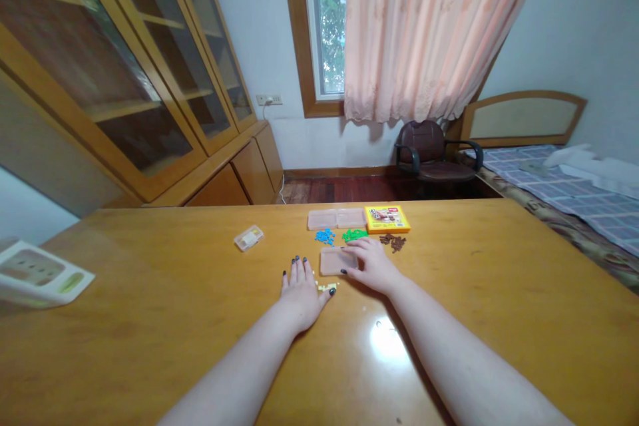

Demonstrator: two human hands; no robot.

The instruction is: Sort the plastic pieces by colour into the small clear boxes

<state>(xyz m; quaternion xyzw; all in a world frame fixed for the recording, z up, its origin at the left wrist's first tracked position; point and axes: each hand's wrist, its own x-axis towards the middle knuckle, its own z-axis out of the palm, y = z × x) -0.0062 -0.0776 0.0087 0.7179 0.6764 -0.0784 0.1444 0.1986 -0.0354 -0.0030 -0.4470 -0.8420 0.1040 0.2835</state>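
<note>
You're at a wide, glossy wood counter (174, 266), w/ a bright glare patch just L of your R forearm. Rm beyond: glass-front cabinet (170, 46) on the L, window (332, 26) & pink curtain (429, 26) ahead, chair (429, 153) below it, bed (579, 180) off to the R.

Counter's far edge runs just behind the yellow box (388, 219) & the two clear trays (323, 219) beside it; R edge slants in twd the bed, well apart from your R arm. Wide stretches of wood both sides of your arms. A white plastic item (42, 273) sits far L; small clear case (248, 237) lies nearer, turned at a slant.

The single clear tray (332, 261) is mid-counter, btwn your hands, flat, long axis approx L–R, R end partly hidden by your R hand (374, 265). Those fingers curve round that end, thumb apart from the rest; can't tell if they grip. Your L hand (301, 299) is palm-down, fingers extended, thumb stuck out by the cream pcs (328, 287), which lie just nearside of the tray. Beyond the tray, L to R: blue pcs (325, 236), green pcs (355, 235), brown pcs (398, 243).
</note>
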